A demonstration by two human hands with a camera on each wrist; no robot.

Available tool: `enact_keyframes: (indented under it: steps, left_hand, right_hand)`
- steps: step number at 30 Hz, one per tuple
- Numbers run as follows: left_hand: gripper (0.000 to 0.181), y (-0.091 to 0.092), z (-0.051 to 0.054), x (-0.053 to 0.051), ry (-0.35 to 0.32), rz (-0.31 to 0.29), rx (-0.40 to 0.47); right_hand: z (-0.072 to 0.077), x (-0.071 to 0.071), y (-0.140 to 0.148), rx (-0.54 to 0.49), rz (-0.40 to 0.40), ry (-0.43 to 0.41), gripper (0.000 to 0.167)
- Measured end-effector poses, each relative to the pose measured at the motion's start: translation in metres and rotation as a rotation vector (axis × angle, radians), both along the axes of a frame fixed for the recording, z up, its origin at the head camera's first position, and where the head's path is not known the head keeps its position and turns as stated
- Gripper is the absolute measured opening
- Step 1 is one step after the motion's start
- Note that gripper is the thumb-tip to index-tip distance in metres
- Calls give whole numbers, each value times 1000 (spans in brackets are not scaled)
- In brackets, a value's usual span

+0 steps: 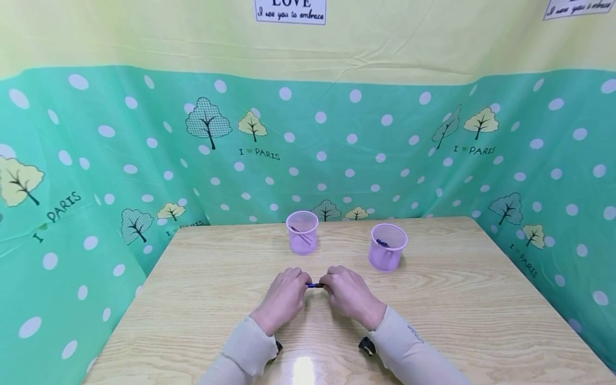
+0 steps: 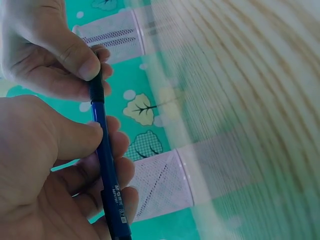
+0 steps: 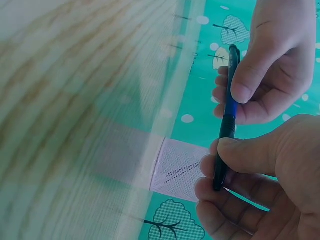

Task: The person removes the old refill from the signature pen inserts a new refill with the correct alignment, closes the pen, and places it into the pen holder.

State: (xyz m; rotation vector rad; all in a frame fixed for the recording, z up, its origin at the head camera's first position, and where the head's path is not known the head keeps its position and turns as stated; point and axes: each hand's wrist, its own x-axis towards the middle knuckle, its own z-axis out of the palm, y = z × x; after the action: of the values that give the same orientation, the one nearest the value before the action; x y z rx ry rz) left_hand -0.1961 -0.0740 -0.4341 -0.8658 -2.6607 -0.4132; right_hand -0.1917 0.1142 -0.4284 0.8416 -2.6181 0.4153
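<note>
A blue pen (image 2: 106,150) with a black grip section spans the space between both hands, above the wooden table. My left hand (image 1: 284,297) pinches its blue barrel between thumb and curled fingers; small white print shows on that barrel in the left wrist view. My right hand (image 1: 351,293) pinches the black front end (image 3: 220,167), thumb on top and fingers beneath. In the right wrist view the clip end of the pen points away, past the left hand. The head view shows just a short piece of the pen, as the hands cover the rest.
Behind the hands stand two lilac mesh cups on the wooden table (image 1: 216,267). The left cup (image 1: 303,246) holds thin dark sticks; in the right cup (image 1: 383,261) lie small dark blue pieces. A green and yellow printed cloth (image 1: 327,144) hangs around the table.
</note>
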Motion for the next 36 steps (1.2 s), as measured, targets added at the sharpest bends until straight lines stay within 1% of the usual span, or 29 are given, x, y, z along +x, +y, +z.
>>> enact_keyframes:
  steps: [4, 7, 12, 14, 19, 24, 29, 36]
  left_hand:
    - [8, 0, 0, 0, 4, 1, 2]
    - [6, 0, 0, 1, -4, 2, 11]
    - [23, 1, -2, 1, -30, 6, 23]
    - [28, 1, -3, 1, -19, 5, 33]
    - [32, 1, -4, 1, 39, 11, 75]
    - [29, 1, -2, 2, 35, 18, 90]
    - [26, 1, -2, 2, 24, 21, 74]
    - [22, 2, -2, 2, -7, 36, 50]
  right_hand:
    - [0, 0, 0, -6, -2, 3, 14]
    - [0, 0, 0, -2, 0, 4, 14]
    - [0, 0, 0, 0, 5, 7, 15]
    - [1, 1, 0, -2, 8, 6, 15]
    - [0, 1, 0, 0, 18, 5, 15]
    - [0, 0, -1, 4, 16, 7, 15]
    - [0, 1, -1, 4, 15, 4, 14]
    - [1, 1, -1, -1, 14, 0, 14]
